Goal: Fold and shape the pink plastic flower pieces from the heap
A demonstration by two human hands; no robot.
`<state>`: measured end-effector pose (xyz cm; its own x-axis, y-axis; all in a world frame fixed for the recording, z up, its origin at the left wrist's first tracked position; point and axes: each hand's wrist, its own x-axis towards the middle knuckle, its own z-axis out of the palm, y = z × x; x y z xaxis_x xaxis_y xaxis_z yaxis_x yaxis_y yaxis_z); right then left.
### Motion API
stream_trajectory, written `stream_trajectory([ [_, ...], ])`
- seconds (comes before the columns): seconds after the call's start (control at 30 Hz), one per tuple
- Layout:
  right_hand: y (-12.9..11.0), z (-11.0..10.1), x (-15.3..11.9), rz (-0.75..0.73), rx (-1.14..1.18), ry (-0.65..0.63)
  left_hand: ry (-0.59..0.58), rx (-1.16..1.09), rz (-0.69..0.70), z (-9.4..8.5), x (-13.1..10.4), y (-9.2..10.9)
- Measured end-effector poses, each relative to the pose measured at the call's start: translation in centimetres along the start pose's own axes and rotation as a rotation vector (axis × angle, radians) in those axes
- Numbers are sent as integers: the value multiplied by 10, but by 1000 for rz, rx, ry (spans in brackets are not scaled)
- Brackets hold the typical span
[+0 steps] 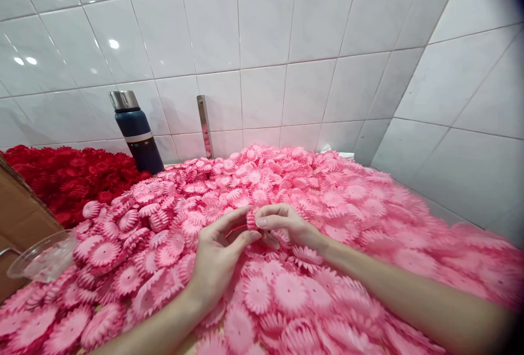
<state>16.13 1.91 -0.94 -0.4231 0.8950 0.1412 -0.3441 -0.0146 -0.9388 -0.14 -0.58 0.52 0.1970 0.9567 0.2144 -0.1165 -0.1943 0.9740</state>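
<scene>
Over a wide heap of pink petal discs point(290, 291), my left hand point(216, 251) pinches a small pink petal piece point(251, 218) between thumb and fingers. My right hand point(289, 224) meets it from the right, its thumb and index finger closed at the same piece. The piece is held on edge, with its fringed rim showing between the fingertips. Fingers partly hide it. Loose discs with scalloped edges and small centre holes lie all around both hands.
A dark blue bottle point(141, 136) stands at the back left beside a red petal pile point(69, 178). A clear plastic bowl point(45, 257) and cardboard point(22, 224) are at left. A metal strip point(204, 126) leans on the tiled wall point(262, 22).
</scene>
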Motion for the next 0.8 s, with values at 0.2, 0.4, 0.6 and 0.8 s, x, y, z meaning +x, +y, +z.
stream_trajectory([
  [0.2, 0, 0, 1, 7, 1, 17, -17, 13, -10, -1, -1, 0],
  [0.4, 1, 0, 1, 43, 50, 40, -25, 16, -7, -1, 0, -1],
  [0.6, -1, 5, 1, 72, 71, 74, -29, 34, -4, -1, -1, -1],
  [0.8, -3, 4, 1, 81, 127, 42, -2, 33, -8, -1, 0, 0],
])
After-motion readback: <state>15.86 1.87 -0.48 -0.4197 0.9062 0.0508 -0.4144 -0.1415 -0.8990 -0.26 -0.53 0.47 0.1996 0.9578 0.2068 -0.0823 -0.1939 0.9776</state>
